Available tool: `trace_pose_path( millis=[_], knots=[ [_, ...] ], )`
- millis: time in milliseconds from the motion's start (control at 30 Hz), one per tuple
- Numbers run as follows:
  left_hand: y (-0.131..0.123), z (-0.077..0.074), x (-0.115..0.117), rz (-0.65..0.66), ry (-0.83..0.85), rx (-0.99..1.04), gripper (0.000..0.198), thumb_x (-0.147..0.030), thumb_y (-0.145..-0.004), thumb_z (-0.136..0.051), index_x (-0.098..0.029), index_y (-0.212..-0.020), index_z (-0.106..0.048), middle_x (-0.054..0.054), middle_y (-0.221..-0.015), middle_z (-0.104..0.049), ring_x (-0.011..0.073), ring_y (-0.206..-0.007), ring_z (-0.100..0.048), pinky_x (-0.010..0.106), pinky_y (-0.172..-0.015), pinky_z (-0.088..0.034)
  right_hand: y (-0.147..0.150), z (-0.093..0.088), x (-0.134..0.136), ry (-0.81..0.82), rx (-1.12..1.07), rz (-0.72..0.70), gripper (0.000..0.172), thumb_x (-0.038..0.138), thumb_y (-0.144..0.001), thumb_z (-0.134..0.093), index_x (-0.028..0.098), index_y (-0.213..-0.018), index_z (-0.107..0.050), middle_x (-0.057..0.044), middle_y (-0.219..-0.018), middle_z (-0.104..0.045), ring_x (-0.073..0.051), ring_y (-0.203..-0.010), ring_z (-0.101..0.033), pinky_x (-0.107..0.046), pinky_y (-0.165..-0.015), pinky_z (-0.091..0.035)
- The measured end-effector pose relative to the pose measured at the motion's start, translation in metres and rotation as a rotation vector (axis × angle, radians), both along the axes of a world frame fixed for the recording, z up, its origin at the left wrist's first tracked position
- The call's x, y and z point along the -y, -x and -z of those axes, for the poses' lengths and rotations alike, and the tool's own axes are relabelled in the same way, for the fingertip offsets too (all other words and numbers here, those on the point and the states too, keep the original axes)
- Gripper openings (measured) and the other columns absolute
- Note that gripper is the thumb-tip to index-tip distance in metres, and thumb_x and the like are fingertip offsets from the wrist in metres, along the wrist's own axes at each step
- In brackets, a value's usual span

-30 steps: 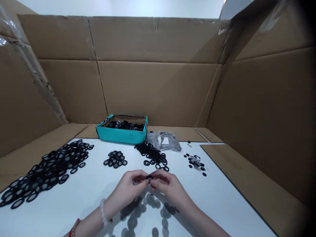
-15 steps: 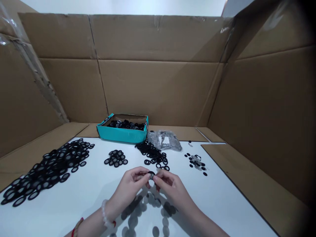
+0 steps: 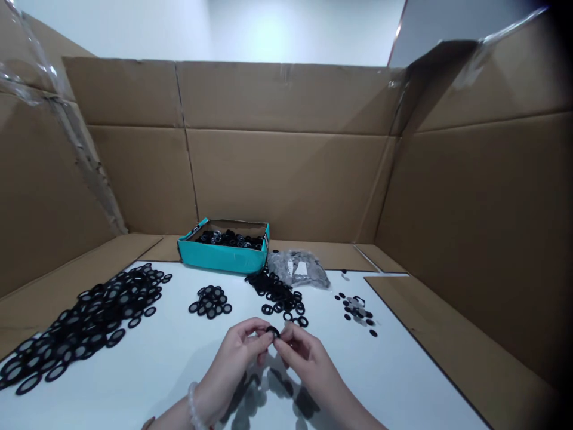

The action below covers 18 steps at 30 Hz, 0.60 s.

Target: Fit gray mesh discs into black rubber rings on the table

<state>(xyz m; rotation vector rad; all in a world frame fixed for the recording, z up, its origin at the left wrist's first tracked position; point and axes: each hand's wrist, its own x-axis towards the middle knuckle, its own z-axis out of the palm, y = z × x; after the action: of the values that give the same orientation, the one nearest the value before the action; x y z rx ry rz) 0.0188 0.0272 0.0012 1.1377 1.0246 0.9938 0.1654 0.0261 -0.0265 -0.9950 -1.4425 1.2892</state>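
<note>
My left hand (image 3: 235, 358) and my right hand (image 3: 307, 358) meet over the white table, their fingertips pinching a small black rubber ring (image 3: 273, 331) from either side. Part of the ring is hidden by my fingers. Below my hands lie several round, dark grey translucent discs (image 3: 277, 382), partly shaded. Just beyond my fingertips is a loose heap of small black rings (image 3: 277, 295). A beaded bracelet (image 3: 193, 406) circles my left wrist.
A teal box (image 3: 224, 257) of black rings stands at the table's far edge, beside a clear plastic bag (image 3: 298, 269). A large spread of black rings (image 3: 94, 316) lies left, a small cluster (image 3: 210, 301) mid-table, and black dots (image 3: 356, 310) right. Cardboard walls (image 3: 286, 179) surround the table.
The whole scene sits lower in the view as my head has tilted up. My hands stay together, turning the ring slightly between my fingertips.
</note>
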Motion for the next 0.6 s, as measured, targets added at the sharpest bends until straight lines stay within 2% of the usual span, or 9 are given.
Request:
trace_pose_path(
  millis=[100, 167, 267, 333, 467, 533, 600],
  knots=[
    [0.0, 0.007, -0.002, 0.031, 0.037, 0.082, 0.027, -0.036, -0.066, -0.068, -0.015, -0.08, -0.058, -0.002, -0.064, -0.05, 0.0094, -0.055, -0.043, 0.02, -0.051, -0.033, -0.001, -0.001, -0.002, -0.022, -0.005, 0.005, 0.024, 0.034, -0.072, -0.065, 0.017, -0.071, -0.049, 0.002, -0.067, -0.047, -0.014, -0.064, -0.047, -0.025, -0.061, -0.038],
    [0.002, 0.009, -0.006, 0.065, -0.006, 0.039, 0.026, -0.034, -0.065, -0.069, -0.015, -0.079, -0.058, 0.0, -0.068, -0.054, 0.012, -0.061, -0.048, 0.022, -0.057, -0.038, -0.004, -0.002, -0.005, -0.076, 0.064, 0.001, 0.016, 0.026, -0.073, -0.063, 0.017, -0.07, -0.051, 0.002, -0.067, -0.048, -0.015, -0.066, -0.048, -0.025, -0.063, -0.037],
    [0.008, 0.006, -0.011, 0.123, -0.195, -0.179, 0.018, -0.027, -0.067, -0.066, -0.016, -0.08, -0.061, 0.003, -0.078, -0.059, 0.0159, -0.072, -0.053, 0.026, -0.069, -0.042, -0.01, -0.005, -0.006, -0.183, 0.21, -0.035, 0.009, 0.014, -0.073, -0.059, 0.017, -0.067, -0.053, 0.002, -0.07, -0.049, -0.015, -0.071, -0.049, -0.024, -0.067, -0.037],
    [0.012, 0.002, -0.012, 0.168, -0.326, -0.345, 0.011, -0.02, -0.069, -0.062, -0.017, -0.08, -0.062, 0.003, -0.083, -0.061, 0.0174, -0.077, -0.055, 0.027, -0.073, -0.042, -0.014, -0.008, -0.005, -0.243, 0.29, -0.081, 0.01, 0.008, -0.071, -0.057, 0.017, -0.067, -0.054, 0.001, -0.074, -0.051, -0.015, -0.076, -0.05, -0.024, -0.07, -0.036],
    [0.02, -0.003, -0.01, 0.21, -0.522, -0.538, 0.005, -0.017, -0.075, -0.055, -0.019, -0.071, -0.059, 0.002, -0.079, -0.06, 0.0186, -0.081, -0.055, 0.027, -0.074, -0.04, -0.017, -0.015, -0.003, -0.282, 0.381, -0.109, 0.014, 0.004, -0.071, -0.055, 0.017, -0.07, -0.055, 0.0, -0.079, -0.054, -0.015, -0.08, -0.051, -0.024, -0.073, -0.036],
    [0.02, -0.003, -0.01, 0.225, -0.528, -0.531, 0.008, -0.022, -0.076, -0.055, -0.019, -0.07, -0.058, 0.002, -0.078, -0.059, 0.0188, -0.079, -0.055, 0.027, -0.072, -0.04, -0.017, -0.018, -0.004, -0.298, 0.399, -0.116, 0.014, 0.004, -0.07, -0.057, 0.017, -0.069, -0.055, 0.001, -0.077, -0.054, -0.015, -0.079, -0.052, -0.024, -0.072, -0.036],
    [0.019, -0.002, -0.011, 0.235, -0.466, -0.483, 0.01, -0.025, -0.074, -0.056, -0.018, -0.067, -0.057, 0.002, -0.074, -0.057, 0.0186, -0.075, -0.054, 0.027, -0.069, -0.04, -0.016, -0.022, -0.004, -0.322, 0.399, -0.135, 0.016, 0.004, -0.067, -0.061, 0.017, -0.065, -0.054, 0.002, -0.073, -0.053, -0.015, -0.078, -0.052, -0.023, -0.072, -0.036]
  ],
)
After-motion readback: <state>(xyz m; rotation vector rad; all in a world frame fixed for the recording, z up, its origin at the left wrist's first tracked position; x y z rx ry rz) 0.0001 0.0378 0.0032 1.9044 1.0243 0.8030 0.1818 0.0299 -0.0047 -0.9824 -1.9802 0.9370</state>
